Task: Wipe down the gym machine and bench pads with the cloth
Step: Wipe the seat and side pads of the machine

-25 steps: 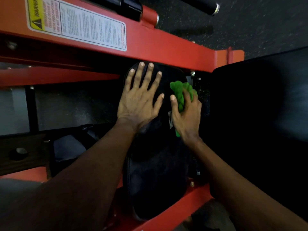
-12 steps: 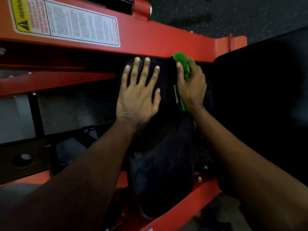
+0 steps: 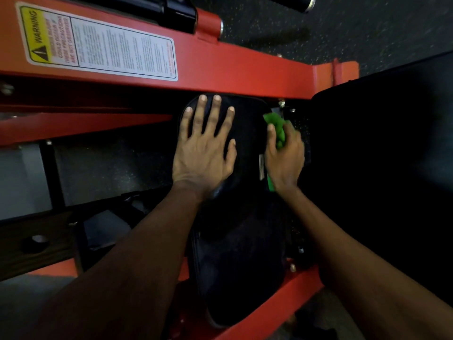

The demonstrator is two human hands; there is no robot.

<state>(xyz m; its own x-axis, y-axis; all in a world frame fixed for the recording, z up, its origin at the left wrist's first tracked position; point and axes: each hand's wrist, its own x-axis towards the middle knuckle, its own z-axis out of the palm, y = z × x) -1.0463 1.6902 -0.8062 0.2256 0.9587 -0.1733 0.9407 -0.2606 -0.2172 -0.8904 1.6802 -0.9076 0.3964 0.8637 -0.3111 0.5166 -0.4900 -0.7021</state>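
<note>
A crumpled green cloth (image 3: 279,133) is clasped in the right grip (image 3: 285,159). The left grip (image 3: 203,155) (released, fingers spread) is laid flat on the smooth black pad (image 3: 242,253).

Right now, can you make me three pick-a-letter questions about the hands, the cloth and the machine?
1. Where is the cloth?
A) in the right hand
B) in a bucket
C) in a pocket

2. What colour is the machine's frame?
A) blue
B) red
C) white

3. How is the left hand?
A) flat on the pad, fingers spread
B) making a fist
C) holding a bottle

Answers:
1 A: the right hand grips the bunched green cloth at the pad's right edge.
2 B: the beams are red.
3 A: the palm lies flat on the black pad.
</note>
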